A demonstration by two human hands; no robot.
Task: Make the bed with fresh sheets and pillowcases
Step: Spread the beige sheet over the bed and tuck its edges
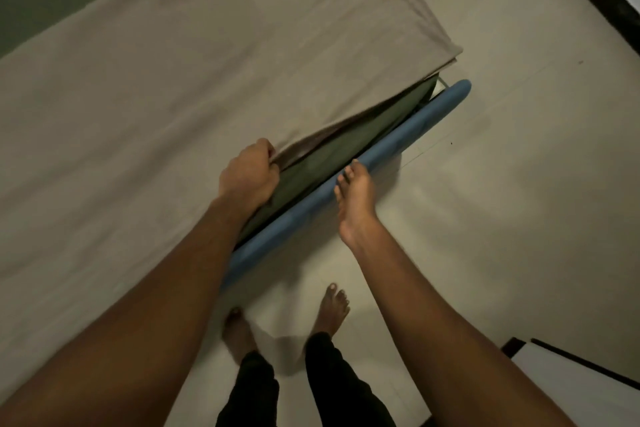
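Beige sheet (173, 97) gripped in the curled fingers of my left hand (247, 173), right hand (355, 194) at 3 o'clock straight-fingered on the blue rail (398, 146); a hard tug may, I judge, strip the 1 o'clock corner (446, 55).

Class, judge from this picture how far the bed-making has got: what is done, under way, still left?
Done: the beige sheet is spread over the green mattress. In hand: the left hand grips the sheet's lifted side edge; the right hand, fingers straight, is at the blue frame rail. Left: tucking this edge; no pillowcases show.
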